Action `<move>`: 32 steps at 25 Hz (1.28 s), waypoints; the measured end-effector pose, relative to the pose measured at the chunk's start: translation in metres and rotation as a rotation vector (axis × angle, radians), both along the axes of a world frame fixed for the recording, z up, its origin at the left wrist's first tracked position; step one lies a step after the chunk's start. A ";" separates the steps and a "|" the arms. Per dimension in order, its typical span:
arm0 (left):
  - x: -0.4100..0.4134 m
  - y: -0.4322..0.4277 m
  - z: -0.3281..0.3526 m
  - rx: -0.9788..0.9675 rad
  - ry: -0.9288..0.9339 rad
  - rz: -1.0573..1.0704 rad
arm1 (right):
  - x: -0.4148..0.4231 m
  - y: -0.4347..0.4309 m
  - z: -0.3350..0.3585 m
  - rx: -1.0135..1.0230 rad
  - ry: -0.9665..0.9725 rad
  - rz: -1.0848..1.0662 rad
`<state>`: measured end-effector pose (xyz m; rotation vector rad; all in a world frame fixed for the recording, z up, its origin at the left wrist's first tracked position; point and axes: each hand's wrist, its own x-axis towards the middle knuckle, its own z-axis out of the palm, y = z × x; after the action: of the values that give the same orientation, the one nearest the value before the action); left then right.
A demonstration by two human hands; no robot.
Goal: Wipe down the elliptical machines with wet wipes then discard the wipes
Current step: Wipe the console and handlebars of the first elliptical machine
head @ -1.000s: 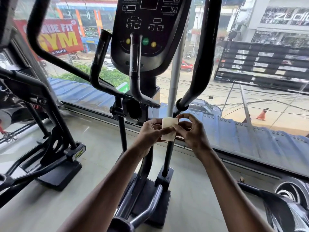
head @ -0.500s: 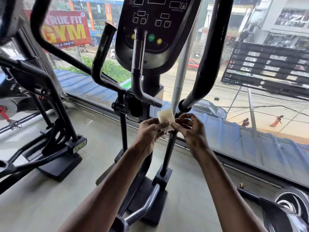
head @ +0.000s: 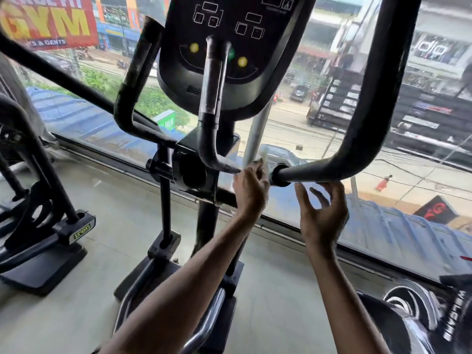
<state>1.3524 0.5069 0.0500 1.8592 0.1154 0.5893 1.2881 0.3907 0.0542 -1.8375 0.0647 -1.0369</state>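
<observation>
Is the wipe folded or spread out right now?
Cannot tell: only a narrow, blurred pale strip of the wipe shows above the left hand, which pinches it.

One left hand (head: pixel 251 192), one right hand (head: pixel 322 218), one wipe (head: pixel 264 159), two yellow buttons (head: pixel 194 48) (head: pixel 242 61).

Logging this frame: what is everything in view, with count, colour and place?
elliptical machine: one, black, centre, facing the window
console: one, black with yellow buttons, top centre
right swing handle: one, black, right of the console, curving down to its pivot
wet wipe: one, white, pinched by the left hand beside the handle's pivot end
neighbouring machine: one, black, left edge
banner: one, red with yellow letters, outside, top left
left hand: one, holds the wipe
right hand: one, fingers spread, under the swing handle, blurred
</observation>
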 end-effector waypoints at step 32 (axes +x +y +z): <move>-0.007 -0.041 -0.033 0.002 -0.353 -0.106 | -0.016 0.009 0.027 -0.104 -0.332 -0.177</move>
<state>1.3453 0.4661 0.0171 1.7236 -0.2162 0.8323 1.2716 0.3992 0.0811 -1.7505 -0.0264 -1.4818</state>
